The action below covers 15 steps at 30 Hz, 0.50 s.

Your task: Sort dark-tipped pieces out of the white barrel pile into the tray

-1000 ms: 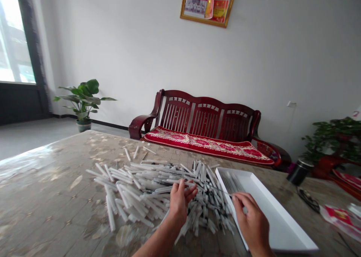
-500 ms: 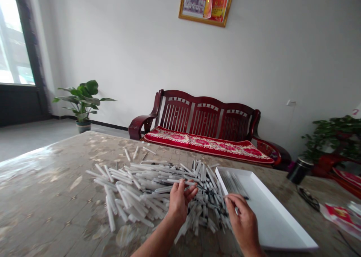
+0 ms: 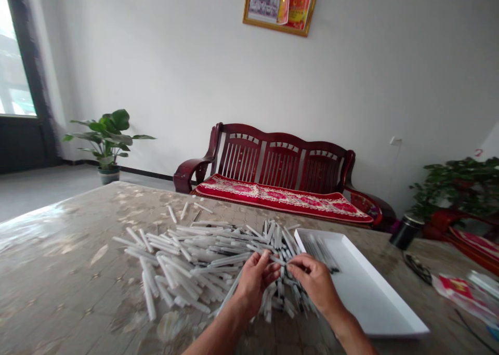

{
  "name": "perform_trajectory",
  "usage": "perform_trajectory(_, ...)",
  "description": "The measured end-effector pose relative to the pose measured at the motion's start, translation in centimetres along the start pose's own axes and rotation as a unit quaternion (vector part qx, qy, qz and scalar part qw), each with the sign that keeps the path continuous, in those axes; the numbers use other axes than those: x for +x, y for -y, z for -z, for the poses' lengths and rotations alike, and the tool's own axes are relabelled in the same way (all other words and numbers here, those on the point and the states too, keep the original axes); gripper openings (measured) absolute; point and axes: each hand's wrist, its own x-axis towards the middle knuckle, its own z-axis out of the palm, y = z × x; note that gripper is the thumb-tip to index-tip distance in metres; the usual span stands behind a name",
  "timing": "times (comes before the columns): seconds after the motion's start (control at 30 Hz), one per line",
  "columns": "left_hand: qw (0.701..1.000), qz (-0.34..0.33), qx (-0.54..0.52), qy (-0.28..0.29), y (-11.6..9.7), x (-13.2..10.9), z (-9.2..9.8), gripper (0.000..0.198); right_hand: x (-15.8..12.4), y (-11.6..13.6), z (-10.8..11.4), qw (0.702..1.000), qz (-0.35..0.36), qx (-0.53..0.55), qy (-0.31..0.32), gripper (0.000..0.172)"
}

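Observation:
A large heap of whitish translucent pen barrels [image 3: 183, 272], some with dark parts, lies on the table. Over the right side of this heap, my left hand [image 3: 253, 279] pinches one pen [image 3: 276, 259] between thumb and fingers. My right hand [image 3: 314, 279] is closed in a pinch at the pen's right end; whether it also holds a small part there is too fine to see. Just right of the heap sits a shallow white box [image 3: 384, 287], with a row of pens with dark ends [image 3: 322, 251] along its far left side.
The patterned table [image 3: 70, 272] extends left. A black cylinder [image 3: 406, 231] with a dark cable [image 3: 417, 269] and a red-and-white packet [image 3: 460, 290] lie right of the box. Behind the table stands a red wooden bench [image 3: 283, 168]; a potted plant [image 3: 107, 142] is at left.
My right hand has moved left from the box's edge to meet the pen in my left hand. My left hand stays pinched on the pen. The view has shifted slightly.

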Motion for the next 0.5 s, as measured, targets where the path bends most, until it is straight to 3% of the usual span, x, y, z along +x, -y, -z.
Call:
perform_trajectory(0.13,1.0,0.01,-0.014,0.022,-0.1,0.2,0.2,0.019,1.7,-1.5,-0.8,0.986,-0.108,0.122,0.042,0.038)
perform_trajectory(0.23,0.999,-0.009,-0.031,0.003,-0.2,0.6,0.5,0.019,2.4,-3.5,-0.9,0.981,-0.142,0.134,0.012,0.044)
perform_trajectory(0.3,0.998,-0.021,-0.045,-0.023,-0.2,0.9,0.7,0.019,2.4,-4.6,-0.8,0.992,-0.114,0.043,-0.021,0.036)
perform_trajectory(0.37,0.997,-0.03,-0.055,-0.042,-0.2,1.2,0.9,0.019,2.0,-5.3,-0.8,0.99,-0.064,-0.12,-0.032,0.022)
perform_trajectory(0.5,0.996,-0.045,-0.057,-0.055,-0.1,1.6,1.2,0.018,1.1,-5.4,-1.3,0.923,-0.024,-0.385,0.018,0.032)
